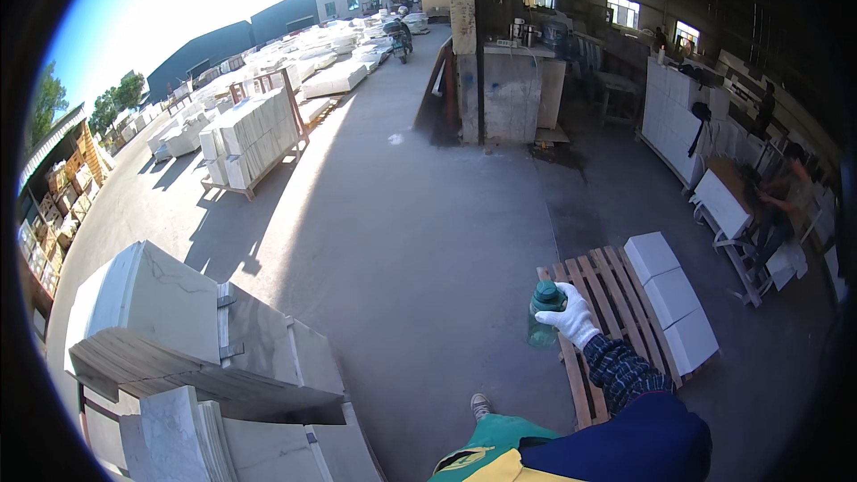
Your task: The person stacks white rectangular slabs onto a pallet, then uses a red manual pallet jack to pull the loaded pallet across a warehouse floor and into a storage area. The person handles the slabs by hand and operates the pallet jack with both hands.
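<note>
The gloved right hand [577, 319] partly hides the green bottle [541, 333].

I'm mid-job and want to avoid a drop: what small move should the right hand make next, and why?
Perhaps bring the translucent green capped bottle slightly closer in, upright: only the white-gloved right hand grips it, held out with the smooth grey floor beyond, and the left hand is out of view.

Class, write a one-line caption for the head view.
A gloved right hand holds a green bottle near a wooden pallet bearing white blocks.
</note>
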### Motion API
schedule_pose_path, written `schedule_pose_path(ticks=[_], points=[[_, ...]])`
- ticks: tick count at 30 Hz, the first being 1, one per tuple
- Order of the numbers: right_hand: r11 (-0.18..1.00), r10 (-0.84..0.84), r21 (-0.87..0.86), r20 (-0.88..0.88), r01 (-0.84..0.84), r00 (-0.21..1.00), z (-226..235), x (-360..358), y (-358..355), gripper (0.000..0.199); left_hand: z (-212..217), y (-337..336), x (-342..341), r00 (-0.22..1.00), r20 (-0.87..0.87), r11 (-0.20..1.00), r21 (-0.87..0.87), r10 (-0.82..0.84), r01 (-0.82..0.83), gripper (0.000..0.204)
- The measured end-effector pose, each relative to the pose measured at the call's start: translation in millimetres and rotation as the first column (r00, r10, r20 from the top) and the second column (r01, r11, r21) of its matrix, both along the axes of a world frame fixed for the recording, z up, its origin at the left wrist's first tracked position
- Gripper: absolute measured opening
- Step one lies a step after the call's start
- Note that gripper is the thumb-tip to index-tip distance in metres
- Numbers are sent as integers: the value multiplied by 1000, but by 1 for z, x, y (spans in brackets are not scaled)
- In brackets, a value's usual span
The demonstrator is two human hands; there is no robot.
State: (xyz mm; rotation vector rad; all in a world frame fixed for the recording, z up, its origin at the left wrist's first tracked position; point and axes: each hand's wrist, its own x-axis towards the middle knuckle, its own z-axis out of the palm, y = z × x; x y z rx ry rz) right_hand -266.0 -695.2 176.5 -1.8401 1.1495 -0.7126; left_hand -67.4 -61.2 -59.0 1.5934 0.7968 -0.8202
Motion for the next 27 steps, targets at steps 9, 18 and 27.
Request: schedule_pose_path(ticks=[9, 18, 27], points=[[934, -356, 26, 47, 355, 933, -60, -85, -100, 78, 20, -354, 143, 721, 329, 663, -289, -609, 691, 46], [855, -515, 173, 183, 489, 837, -119, -37, -188, 81, -53, -513, 284, 328, 64, 330, 29, -943, 944, 42], [796, -605, 130, 165, 591, 779, -71, 42, -424, 79, -56, -819, 447, 543, 182, 556, 22, -819, 831, 43]])
